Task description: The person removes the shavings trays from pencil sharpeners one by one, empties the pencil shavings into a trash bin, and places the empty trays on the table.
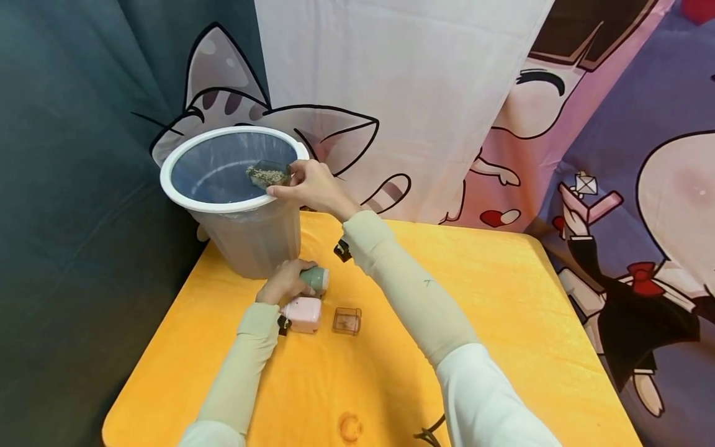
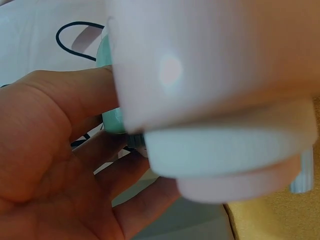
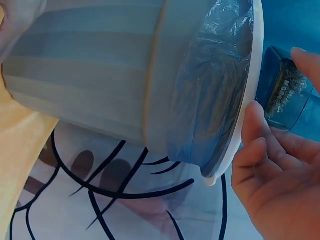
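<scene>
Over the mouth of a white-rimmed trash bin (image 1: pixel 246 242), my right hand (image 1: pixel 315 186) pinches a small dark see-through shavings box (image 1: pixel 269 175). Pale, crumbly shavings lie inside the tilted box, as the right wrist view (image 3: pixel 287 95) also shows. Down at the bin's base, my left hand (image 1: pixel 286 282) grips a green pencil sharpener (image 1: pixel 315 279) with a whitish end. Just nearer to me lies a pink pencil sharpener (image 1: pixel 304 313), which fills much of the left wrist view and hides part of the green one. To its right sits a brownish see-through box (image 1: pixel 347 321).
A clear plastic liner (image 3: pixel 215 90) folds over the bin's rim. Yellow cloth (image 1: pixel 503 323) covers the table, with a dark cord-like thing (image 1: pixel 430 434) near its front edge. Printed curtains (image 1: pixel 413 93) hang behind, and a dark green curtain (image 1: pixel 72 217) at the left.
</scene>
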Available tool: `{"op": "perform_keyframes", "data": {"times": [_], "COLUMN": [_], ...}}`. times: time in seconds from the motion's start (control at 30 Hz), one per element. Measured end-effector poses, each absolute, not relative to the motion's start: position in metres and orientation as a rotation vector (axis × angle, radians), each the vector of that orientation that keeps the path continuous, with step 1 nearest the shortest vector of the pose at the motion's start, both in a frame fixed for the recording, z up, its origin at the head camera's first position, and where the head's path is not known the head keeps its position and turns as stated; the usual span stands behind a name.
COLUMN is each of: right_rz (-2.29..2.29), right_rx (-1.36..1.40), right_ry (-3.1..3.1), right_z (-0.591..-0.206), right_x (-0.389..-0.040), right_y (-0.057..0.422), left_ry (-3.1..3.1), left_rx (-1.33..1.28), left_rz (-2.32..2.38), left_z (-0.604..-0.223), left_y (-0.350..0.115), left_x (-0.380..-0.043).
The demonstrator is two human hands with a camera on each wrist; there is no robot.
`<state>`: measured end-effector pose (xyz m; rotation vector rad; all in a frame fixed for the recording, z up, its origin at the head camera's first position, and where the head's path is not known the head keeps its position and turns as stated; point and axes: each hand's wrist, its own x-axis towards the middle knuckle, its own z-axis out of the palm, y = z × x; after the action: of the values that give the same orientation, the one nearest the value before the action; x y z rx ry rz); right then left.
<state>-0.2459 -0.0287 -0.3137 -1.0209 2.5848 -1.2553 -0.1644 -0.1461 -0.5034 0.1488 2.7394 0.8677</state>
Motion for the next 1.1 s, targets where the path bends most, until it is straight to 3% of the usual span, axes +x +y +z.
{"op": "perform_keyframes", "data": {"times": [0.53,1.1], "right_rz": [-1.084,-1.034], "right_rx": [-0.872,-0.962], "right_ry": [2.773,2.924], "right_z": [-0.310,-0.314], "right_x": [-0.243,-0.242], "right_y": [-0.050,-0.059], "left_ry": [2.645,2.647], "left_rx": [0.047,0.056], "left_rz": [0.949,0.925], "left_z": [-0.500,-0.499], "left_y": [-0.143,-0.145], "left_x": [-0.163,-0.162]}}
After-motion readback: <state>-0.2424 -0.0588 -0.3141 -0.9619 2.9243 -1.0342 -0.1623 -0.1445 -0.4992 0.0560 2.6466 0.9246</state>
